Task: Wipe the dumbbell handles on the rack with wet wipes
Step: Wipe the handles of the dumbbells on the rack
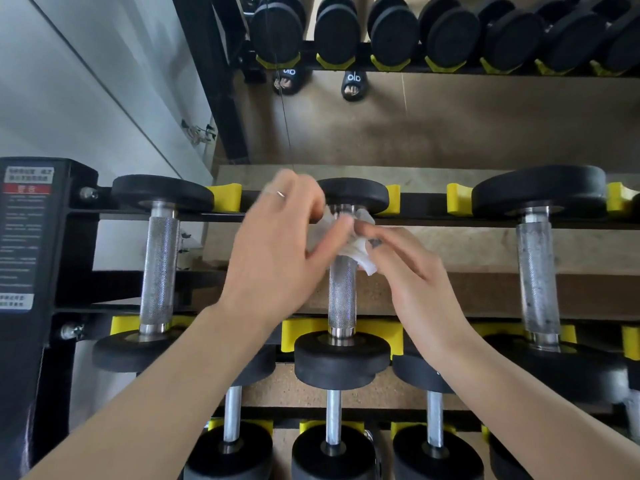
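A white wet wipe (pixel 360 252) is bunched over the far part of the middle dumbbell's knurled steel handle (pixel 342 292) on the top rack tier. My left hand (pixel 277 247) and my right hand (pixel 412 271) meet above that handle, and both pinch the wipe between thumb and fingertips. The left hand is motion-blurred and wears a ring. Another knurled handle (pixel 160 268) lies to the left and a speckled, dirtier one (pixel 536 268) to the right. All three dumbbells have black round heads and rest in yellow cradles.
A lower tier holds smaller dumbbells with thin handles (pixel 333 417). A black rack post with a warning label (pixel 26 233) stands at the left. A mirror behind reflects a row of dumbbell heads (pixel 394 32) and two feet in black slides (pixel 351 85).
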Available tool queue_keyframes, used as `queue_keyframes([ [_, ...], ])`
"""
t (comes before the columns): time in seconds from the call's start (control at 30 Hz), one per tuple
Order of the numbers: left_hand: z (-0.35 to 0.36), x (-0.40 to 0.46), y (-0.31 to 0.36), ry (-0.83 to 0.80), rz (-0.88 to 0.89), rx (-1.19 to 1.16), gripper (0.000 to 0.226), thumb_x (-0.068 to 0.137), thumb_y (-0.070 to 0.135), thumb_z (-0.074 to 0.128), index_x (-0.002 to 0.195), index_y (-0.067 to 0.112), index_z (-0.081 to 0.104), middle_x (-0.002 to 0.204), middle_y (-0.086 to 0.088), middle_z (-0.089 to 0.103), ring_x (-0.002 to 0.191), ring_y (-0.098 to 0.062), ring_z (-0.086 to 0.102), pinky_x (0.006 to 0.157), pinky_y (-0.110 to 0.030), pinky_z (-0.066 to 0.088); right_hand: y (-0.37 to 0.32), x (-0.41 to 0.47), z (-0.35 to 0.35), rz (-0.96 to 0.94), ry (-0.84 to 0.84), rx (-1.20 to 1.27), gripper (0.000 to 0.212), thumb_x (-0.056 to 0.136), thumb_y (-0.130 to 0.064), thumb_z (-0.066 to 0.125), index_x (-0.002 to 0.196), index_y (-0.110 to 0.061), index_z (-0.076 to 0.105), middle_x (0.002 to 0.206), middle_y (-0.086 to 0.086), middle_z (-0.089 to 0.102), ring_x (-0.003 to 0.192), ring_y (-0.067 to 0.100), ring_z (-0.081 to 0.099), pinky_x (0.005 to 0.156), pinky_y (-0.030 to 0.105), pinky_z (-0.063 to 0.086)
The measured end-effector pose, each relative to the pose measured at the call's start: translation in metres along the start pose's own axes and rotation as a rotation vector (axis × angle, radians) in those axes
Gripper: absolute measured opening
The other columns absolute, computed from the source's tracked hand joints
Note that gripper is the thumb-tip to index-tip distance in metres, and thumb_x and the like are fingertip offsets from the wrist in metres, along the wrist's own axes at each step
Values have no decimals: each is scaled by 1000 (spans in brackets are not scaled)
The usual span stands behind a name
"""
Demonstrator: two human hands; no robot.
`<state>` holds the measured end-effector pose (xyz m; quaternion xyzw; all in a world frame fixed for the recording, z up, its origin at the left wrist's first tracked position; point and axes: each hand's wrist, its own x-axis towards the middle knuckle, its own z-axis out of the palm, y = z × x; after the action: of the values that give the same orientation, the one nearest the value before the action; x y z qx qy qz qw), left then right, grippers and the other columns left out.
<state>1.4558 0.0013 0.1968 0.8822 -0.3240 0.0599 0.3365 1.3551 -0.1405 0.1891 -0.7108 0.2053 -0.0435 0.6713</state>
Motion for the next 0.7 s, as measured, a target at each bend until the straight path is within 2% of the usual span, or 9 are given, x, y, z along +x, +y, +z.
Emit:
queue_keyframes([
  [0.07, 5, -10, 5, -160, 33, 91, 30, 98, 50, 51, 91, 23, 41, 91, 6, 45, 73, -17, 47, 58, -35, 45, 1, -1, 1, 67, -14, 119, 30, 97, -39, 52, 121, -29, 69, 119, -7, 66, 116, 4, 59, 101, 28, 44],
  [0.13, 15, -14, 10, -223, -40, 101, 31, 97, 55, 47, 92, 28, 34, 91, 7, 48, 72, -21, 51, 55, -37, 46, 3, -3, 2, 131, -20, 231, 41, 88, -48, 53, 119, -29, 69, 120, -5, 65, 118, 6, 59, 106, 34, 43],
  [0.2, 26, -17, 14, -206, -157, 4, 27, 100, 50, 47, 92, 29, 32, 89, 4, 53, 75, -30, 56, 60, -42, 49, 2, -4, 5, 165, -9, 347, 35, 95, -44, 52, 122, -30, 69, 126, -4, 64, 123, 8, 59, 108, 35, 44],
  [0.27, 33, -17, 14, -162, -227, -43, 24, 104, 44, 41, 88, 28, 34, 84, 2, 54, 76, -35, 54, 63, -47, 49, 0, -2, 10, 244, 47, 489, 28, 102, -36, 48, 122, -32, 67, 120, -5, 69, 116, 11, 65, 103, 34, 49],
  [0.33, 35, -19, 10, -159, -219, -13, 25, 105, 43, 35, 86, 27, 35, 80, 3, 54, 74, -33, 52, 62, -46, 48, 3, 1, 17, 355, 94, 538, 27, 103, -40, 46, 119, -31, 66, 111, -3, 74, 109, 16, 69, 101, 39, 52],
  [0.4, 36, -23, 5, -204, -260, -101, 25, 106, 43, 34, 85, 29, 38, 75, 2, 56, 71, -29, 50, 64, -47, 48, 6, 3, 25, 447, 101, 520, 36, 102, -48, 45, 120, -26, 67, 111, 3, 75, 108, 22, 69, 104, 47, 50],
  [0.57, 33, -42, -4, -295, -312, -265, 30, 108, 38, 40, 83, 25, 49, 65, 4, 54, 62, -22, 45, 65, -50, 49, 6, 14, 30, 580, 91, 626, 51, 98, -60, 41, 119, -20, 67, 119, 19, 70, 111, 32, 67, 102, 47, 49],
  [0.63, 25, -54, -12, -383, -267, -258, 29, 108, 37, 41, 84, 24, 52, 66, 5, 55, 64, -24, 47, 65, -49, 48, 9, 17, 28, 588, 83, 631, 52, 99, -62, 35, 115, -24, 67, 119, 21, 70, 100, 32, 68, 94, 45, 52],
  [0.7, 15, -64, -21, -523, -217, -176, 28, 106, 42, 40, 85, 26, 51, 70, 6, 54, 67, -23, 49, 66, -48, 48, 10, 16, 26, 573, 70, 658, 55, 101, -61, 30, 115, -23, 67, 103, 17, 75, 81, 31, 65, 74, 40, 56],
])
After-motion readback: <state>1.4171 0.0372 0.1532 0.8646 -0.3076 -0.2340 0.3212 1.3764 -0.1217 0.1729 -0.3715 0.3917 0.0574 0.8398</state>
